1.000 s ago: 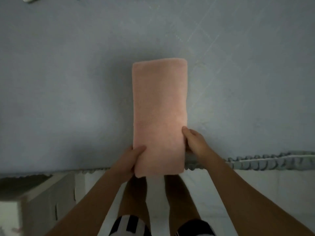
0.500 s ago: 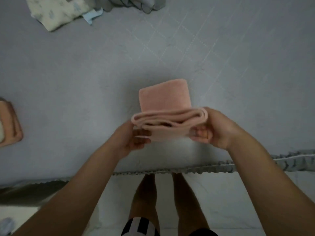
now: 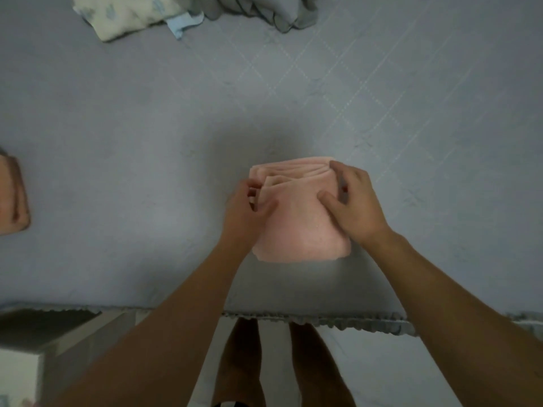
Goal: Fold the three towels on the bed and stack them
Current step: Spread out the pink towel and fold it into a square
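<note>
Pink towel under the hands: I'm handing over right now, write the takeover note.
Left hand: grip on the left edge layers of the pink towel.
Right hand: pressing flat on the towel's right side, thumb on top.
Towel lies folded into a compact square on the bed, near its front edge.
Another folded pink towel lies at the far left.
Left: carry this towel onto that one. A third towel is not clearly identifiable.

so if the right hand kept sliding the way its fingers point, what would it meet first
Probably nothing but bare bed sheet. The right hand points up-left across the folded pink towel; the grey bedding lies well beyond, though depth is unclear.
</note>
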Demonstrator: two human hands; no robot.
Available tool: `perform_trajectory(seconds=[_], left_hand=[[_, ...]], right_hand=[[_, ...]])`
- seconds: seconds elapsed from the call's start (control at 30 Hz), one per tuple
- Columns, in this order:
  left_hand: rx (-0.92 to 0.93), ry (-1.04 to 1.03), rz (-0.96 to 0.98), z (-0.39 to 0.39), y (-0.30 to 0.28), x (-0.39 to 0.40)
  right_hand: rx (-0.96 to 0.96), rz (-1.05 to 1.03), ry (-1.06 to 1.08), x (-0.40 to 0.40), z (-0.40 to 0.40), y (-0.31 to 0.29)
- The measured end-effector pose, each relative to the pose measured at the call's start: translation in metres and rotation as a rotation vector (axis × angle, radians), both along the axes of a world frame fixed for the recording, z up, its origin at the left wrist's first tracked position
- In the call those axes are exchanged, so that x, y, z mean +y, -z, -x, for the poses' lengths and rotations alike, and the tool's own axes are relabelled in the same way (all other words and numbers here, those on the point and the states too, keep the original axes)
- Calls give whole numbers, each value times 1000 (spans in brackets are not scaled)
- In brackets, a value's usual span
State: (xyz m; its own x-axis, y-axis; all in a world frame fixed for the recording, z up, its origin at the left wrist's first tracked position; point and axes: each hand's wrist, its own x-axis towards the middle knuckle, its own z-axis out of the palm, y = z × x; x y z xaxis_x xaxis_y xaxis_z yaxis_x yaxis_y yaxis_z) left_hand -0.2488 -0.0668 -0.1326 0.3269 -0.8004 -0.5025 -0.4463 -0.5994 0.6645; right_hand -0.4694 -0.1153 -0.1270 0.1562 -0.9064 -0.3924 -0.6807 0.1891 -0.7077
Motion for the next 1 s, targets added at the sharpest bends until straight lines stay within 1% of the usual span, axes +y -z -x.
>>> perform_trajectory(seconds=[0.07, 0.13, 0.2, 0.23, 0.3, 0.37, 0.4, 0.47, 0.5, 0.53, 0.6, 0.63, 0.7, 0.77, 0.8, 0.9, 0.93, 1.0], left_hand=[[-74, 59, -10, -2, -1, -4], [-156, 132, 6, -3, -4, -7], [-161, 209, 42, -4, -8, -12], [-158, 269, 30, -6, -8, -16], [-190, 396, -60, -11, -8, -28], [-235, 473, -113, -15, -8, -40], [-264, 509, -100, -17, -9, -45], [-318, 618, -1, -21, -11, -50], [-310, 671, 59, -24, -13, -51], [-262, 695, 104, -27, -16, -52], [-138, 650, 150, -31, -25, -52], [-128, 614, 160, -32, -28, -53], [-174, 518, 175, -32, -27, -58], [-217, 381, 167, -28, -16, -66], [-232, 304, 137, -25, -7, -69], [-222, 131, -60, -12, 21, -70], [-209, 80, -91, -8, 27, -68], [-169, -35, -82, -4, 33, -62]], right_hand=[[32, 11, -18, -6, -3, -1], [59, 30, 13, -13, -4, -2], [84, 37, 24, -20, -6, -3], [93, 48, 18, -23, -7, -3], [100, 94, 1, -27, -8, -4], [97, 156, -77, -30, -8, -5], [102, 175, -154, -31, -9, -5], [148, 172, -291, -31, -8, -4], [180, 168, -320, -32, -7, -4], [208, 169, -328, -34, -5, -4], [237, 187, -298, -41, -2, -5], [234, 203, -270, -44, -1, -6], [206, 220, -191, -52, -6, -7], [203, 187, -111, -59, -15, -2], [223, 144, -85, -61, -19, 3], [266, -14, -13, -59, -26, 16], [251, -43, 37, -57, -27, 18], [198, -76, 140, -51, -29, 18]])
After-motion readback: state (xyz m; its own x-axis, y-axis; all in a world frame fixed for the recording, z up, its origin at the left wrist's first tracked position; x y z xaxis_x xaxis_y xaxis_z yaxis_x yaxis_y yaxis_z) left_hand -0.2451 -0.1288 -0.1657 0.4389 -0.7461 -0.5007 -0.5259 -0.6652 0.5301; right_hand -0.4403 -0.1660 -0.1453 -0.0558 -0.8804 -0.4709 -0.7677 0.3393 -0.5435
